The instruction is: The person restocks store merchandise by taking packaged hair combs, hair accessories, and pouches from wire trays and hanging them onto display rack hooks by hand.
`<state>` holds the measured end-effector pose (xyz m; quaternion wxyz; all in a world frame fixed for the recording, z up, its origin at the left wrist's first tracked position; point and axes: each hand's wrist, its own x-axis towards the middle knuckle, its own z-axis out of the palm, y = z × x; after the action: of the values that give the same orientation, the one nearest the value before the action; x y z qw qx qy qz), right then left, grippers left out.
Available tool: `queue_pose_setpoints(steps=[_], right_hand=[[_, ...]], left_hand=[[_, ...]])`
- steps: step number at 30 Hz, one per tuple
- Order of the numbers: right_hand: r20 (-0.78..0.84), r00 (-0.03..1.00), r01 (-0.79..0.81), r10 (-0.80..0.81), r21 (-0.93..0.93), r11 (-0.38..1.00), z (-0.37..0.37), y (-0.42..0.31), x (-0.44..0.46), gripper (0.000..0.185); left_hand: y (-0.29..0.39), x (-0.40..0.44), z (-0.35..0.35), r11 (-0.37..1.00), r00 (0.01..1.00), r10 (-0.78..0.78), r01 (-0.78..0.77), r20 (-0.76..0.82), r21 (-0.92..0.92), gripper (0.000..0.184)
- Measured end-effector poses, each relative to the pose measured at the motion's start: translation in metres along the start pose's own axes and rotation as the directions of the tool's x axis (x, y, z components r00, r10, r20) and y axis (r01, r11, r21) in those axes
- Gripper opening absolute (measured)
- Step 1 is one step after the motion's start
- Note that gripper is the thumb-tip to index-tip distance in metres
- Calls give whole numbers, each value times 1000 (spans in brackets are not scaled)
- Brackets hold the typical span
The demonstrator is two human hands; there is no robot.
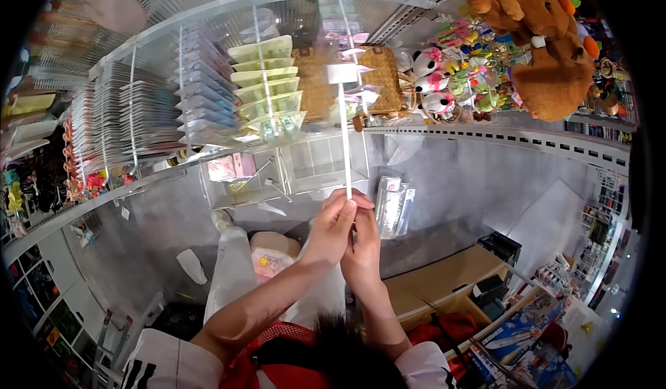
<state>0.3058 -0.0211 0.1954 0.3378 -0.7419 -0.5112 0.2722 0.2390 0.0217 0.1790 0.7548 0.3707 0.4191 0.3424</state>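
A thin white rod (346, 142) with a white rectangular tab (340, 74) at its far end extends forward from my hands. It looks like one of the display hooks on the rack. My left hand (329, 235) is closed on the near end, thumb lying along it. Pressed against it from the right, my right hand (362, 244) is closed on the same end, its fingers partly hidden. Beyond the rod hang small packs with pink and purple contents (361, 97), and yellow-green packs (267, 77) hang to their left.
A clear divided bin (322, 167) sits on the floor ahead, beside plastic-wrapped packs (393, 208). Brown plush toys (555, 77) hang at upper right. A wooden drawer unit (444, 278) stands at right, and a perforated metal rail (499, 139) crosses the right side.
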Motion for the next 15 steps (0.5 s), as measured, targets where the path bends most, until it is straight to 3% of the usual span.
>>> queue_pose_setpoints(steps=[1, 2, 4, 5, 7, 9, 13, 15], right_hand=[[-79, 996, -29, 31, 29, 999, -5, 5, 4, 20], [-45, 970, -207, 240, 371, 905, -12, 16, 7, 18], [-97, 960, -233, 263, 246, 941, -35, 20, 26, 17], [-69, 954, -259, 293, 306, 916, -47, 23, 37, 19], [-125, 968, -165, 218, 335, 928, -62, 40, 66, 21], [-152, 965, -234, 212, -146, 961, -84, 39, 102, 26], [-100, 993, -89, 66, -246, 965, -98, 76, 165, 37], [-134, 988, 22, -80, -387, 922, -94, 91, 188, 36]], left_hand=[[-6, 6, 9, 991, 992, 108, -112, 58, 76, 26], [-3, 15, 20, 998, 994, 58, -59, 88, 19, 26], [6, 32, 42, 987, 983, 128, -139, 131, 78, 23], [8, 43, 53, 972, 976, 170, -189, 135, 141, 25], [13, 60, 71, 963, 970, 238, -242, 49, 121, 27], [12, 71, 84, 958, 963, 270, -266, -21, 105, 29], [-2, 68, 80, 980, 972, 198, -191, -129, 64, 28], [-19, 59, 71, 992, 978, 123, -124, -166, 5, 26]])
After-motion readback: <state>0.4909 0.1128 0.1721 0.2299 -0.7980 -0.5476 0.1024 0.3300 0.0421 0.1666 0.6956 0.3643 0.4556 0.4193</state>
